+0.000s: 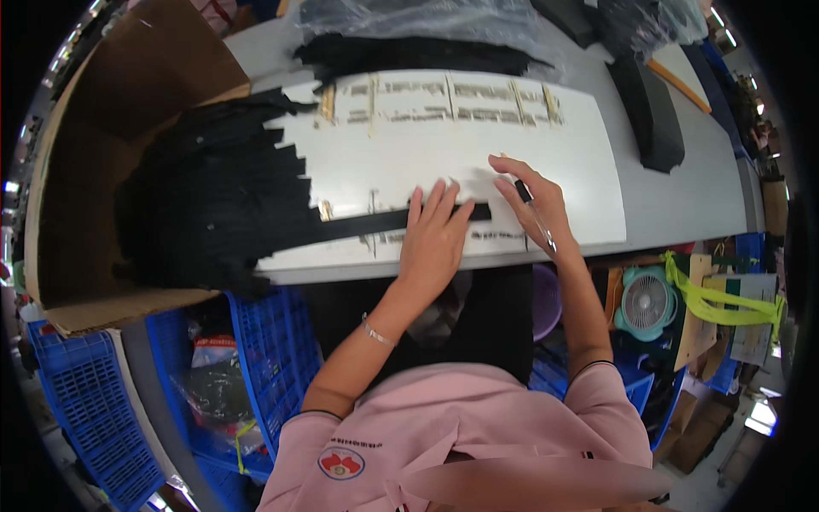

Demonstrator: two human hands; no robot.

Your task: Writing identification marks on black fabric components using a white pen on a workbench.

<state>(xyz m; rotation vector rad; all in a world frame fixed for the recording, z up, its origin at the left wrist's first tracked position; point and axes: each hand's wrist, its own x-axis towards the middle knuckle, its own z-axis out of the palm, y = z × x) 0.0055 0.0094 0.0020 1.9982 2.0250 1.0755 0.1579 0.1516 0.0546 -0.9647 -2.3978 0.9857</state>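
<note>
A: What was counted at the white board (384,162)?
B: One black strip (363,226) lay on it, beneath the open left hand (433,239); the loosely curled right hand (542,205) held one pen (523,191).
A: And leftward?
B: One heap of black strips (222,188), one cardboard box (90,171).

The pink shirt (426,397) has a round badge (341,463) on the chest, a red emblem in a blue ring, with a short line of dark characters just above it. On the white board (589,196), rows of dark marks run along the far side and near edge, too blurred to read. A red packet (215,341) carries pale lettering, also unreadable.
</note>
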